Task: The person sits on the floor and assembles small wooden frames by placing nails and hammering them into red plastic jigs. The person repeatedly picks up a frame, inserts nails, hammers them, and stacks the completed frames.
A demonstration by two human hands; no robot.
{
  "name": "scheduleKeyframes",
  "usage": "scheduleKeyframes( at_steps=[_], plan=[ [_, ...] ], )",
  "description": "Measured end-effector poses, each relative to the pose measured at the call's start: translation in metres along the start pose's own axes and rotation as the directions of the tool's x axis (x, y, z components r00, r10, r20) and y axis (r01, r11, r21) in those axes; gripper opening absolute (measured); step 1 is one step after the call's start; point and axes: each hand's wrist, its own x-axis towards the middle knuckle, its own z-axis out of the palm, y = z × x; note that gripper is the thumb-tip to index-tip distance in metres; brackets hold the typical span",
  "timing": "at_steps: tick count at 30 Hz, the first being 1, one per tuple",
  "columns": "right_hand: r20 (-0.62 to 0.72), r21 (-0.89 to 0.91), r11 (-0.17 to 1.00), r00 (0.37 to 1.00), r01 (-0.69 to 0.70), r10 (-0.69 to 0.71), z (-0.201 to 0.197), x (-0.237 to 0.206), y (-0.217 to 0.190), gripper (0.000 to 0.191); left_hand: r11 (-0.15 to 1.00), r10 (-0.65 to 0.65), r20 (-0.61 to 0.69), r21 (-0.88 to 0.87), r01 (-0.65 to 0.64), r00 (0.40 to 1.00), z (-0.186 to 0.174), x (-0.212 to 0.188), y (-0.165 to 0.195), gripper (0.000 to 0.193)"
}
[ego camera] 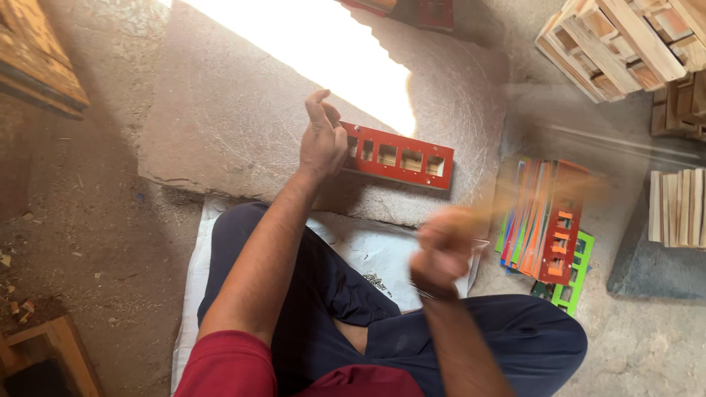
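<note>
A red wooden strip (397,156) with a row of square cut-outs lies just above the middle of the frame, on a flat grey stone slab (220,125) set on the floor. The left hand (322,140) sits at the strip's left end, thumb raised and fingers curled over that end, so the end itself is hidden. The right hand (440,254), lower and right of centre, is closed in a fist around a wooden handle (515,206); hand and handle are smeared by motion blur, and what is at the handle's far end cannot be made out. Right of the fist, a stack of coloured cut-out pieces (548,224), red, orange, green and blue, leans on the floor, partly veiled by the blur. A white cloth (375,250) lies under the person's crossed legs. Pale wooden frames (625,44) are piled at the upper right, cut off by the frame edge, and wooden slats (676,207) stand at the right edge. A bright sun patch washes out the slab's top. The slab is bare left of the strip.
</note>
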Motion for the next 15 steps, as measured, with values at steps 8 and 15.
scheduleKeyframes(
  at_steps=[8, 15],
  plan=[
    [0.338, -0.210, 0.941, 0.883, -0.266, 0.325, -0.002, -0.023, 0.023, 0.059, 0.999, 0.005, 0.003, 0.053, -0.005, 1.000, -0.001, 0.000, 0.001, 0.067],
    [0.502, -0.505, 0.774, 0.599, -0.383, 0.624, 0.026, -0.034, 0.025, 0.066, 0.998, -0.052, 0.029, 0.019, 0.052, 0.998, -0.001, 0.002, 0.009, 0.065]
  ],
)
